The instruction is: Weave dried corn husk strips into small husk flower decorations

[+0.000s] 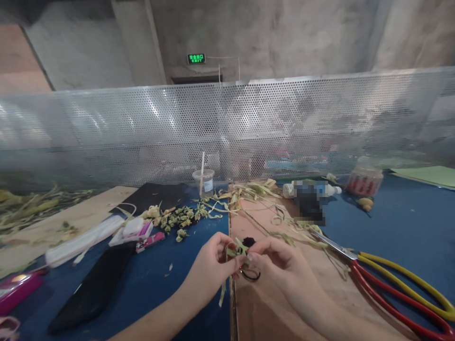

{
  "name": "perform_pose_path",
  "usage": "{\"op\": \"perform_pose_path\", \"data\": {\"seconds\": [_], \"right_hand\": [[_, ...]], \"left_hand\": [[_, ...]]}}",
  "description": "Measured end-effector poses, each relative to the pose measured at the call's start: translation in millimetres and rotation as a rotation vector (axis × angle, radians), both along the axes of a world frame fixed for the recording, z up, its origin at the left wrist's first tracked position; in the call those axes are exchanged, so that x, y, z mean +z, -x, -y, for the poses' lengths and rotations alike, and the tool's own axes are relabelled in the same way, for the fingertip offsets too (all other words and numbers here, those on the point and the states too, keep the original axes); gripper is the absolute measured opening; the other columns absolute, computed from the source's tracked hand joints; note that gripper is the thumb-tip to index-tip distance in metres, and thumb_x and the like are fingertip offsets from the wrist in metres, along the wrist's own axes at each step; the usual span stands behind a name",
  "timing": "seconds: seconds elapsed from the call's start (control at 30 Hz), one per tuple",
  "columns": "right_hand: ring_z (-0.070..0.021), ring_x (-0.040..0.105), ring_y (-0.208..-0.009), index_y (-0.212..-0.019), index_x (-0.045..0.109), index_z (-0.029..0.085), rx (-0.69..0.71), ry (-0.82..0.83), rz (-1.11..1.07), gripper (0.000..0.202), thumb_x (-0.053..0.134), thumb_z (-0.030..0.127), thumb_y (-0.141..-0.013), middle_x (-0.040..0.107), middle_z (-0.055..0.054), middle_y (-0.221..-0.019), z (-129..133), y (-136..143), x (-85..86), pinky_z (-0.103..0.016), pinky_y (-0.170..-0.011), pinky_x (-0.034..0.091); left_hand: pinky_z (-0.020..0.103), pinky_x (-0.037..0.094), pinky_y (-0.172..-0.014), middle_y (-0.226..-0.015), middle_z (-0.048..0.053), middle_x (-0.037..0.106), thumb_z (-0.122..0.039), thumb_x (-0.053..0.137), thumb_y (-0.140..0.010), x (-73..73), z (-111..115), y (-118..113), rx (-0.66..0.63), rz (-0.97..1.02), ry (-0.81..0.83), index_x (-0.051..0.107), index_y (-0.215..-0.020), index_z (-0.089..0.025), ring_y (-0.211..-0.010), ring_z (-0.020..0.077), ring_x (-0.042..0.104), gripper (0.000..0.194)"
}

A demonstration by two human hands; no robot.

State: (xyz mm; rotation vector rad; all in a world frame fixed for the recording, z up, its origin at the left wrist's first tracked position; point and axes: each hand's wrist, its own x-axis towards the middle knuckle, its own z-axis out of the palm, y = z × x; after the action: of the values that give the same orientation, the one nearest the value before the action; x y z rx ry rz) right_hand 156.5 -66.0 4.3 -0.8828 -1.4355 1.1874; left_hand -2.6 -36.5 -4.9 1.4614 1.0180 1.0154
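Observation:
My left hand [223,258] and my right hand [279,260] meet low in the middle of the view. Between their fingertips is a small piece of pale green plant strip [242,247], pinched from both sides. A loose end of strip [222,292] hangs below my left hand. Just behind the fingers shows a small dark lump [249,242], and a thin black loop [251,275] curves beneath them; I cannot tell what these are or whether they join. To the left lies a pile of small knotted green buds [183,217], apart from my hands.
Large scissors [377,272] with red and yellow handles lie at right. Plant strips [252,194] litter the pinkish board [263,303]. A plastic cup with straw [204,182] stands near the perforated metal screen [142,128]. A black pouch-like object [94,289] and packets [133,229] lie left.

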Motion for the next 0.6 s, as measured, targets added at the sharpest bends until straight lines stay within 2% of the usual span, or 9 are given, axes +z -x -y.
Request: {"op": "perform_pose_path", "data": {"seconds": [0.2,0.4,0.6], "right_hand": [[-0.0116,0.057,-0.071,-0.076,0.060,0.018,-0.007,-0.072,0.068,0.010,0.056,0.027,-0.078,0.062,0.000,-0.073,1.3,0.4,-1.6,-0.023,-0.067,0.046],[-0.0118,0.057,-0.072,-0.079,0.060,0.019,-0.008,-0.067,0.140,0.010,0.053,0.026,-0.080,0.060,0.001,-0.074,1.9,0.6,-5.4,-0.023,-0.066,0.048],[-0.0120,0.056,-0.080,-0.082,0.061,0.022,-0.026,-0.240,0.279,0.010,0.052,0.025,-0.082,0.060,0.001,-0.081,1.7,-2.0,-8.8,-0.023,-0.073,0.047]], "left_hand": [[0.024,0.044,-0.053,-0.065,-0.003,0.055,-0.029,0.068,-0.065,-3.5,1.2,0.5,-0.015,-0.017,-0.018,0.045,-0.082,-0.018,-0.055,0.0116,0.053,0.031],[0.024,0.043,-0.056,-0.066,-0.003,0.056,-0.028,0.067,-0.067,-4.8,1.4,1.1,-0.014,-0.033,-0.053,0.047,-0.090,-0.018,-0.057,0.0119,0.054,0.032],[0.024,0.045,-0.053,-0.064,-0.004,0.055,-0.024,0.064,-0.068,-6.0,0.9,0.9,-0.036,-0.005,-0.014,0.044,-0.096,-0.019,-0.054,0.0119,0.053,0.035]]}}
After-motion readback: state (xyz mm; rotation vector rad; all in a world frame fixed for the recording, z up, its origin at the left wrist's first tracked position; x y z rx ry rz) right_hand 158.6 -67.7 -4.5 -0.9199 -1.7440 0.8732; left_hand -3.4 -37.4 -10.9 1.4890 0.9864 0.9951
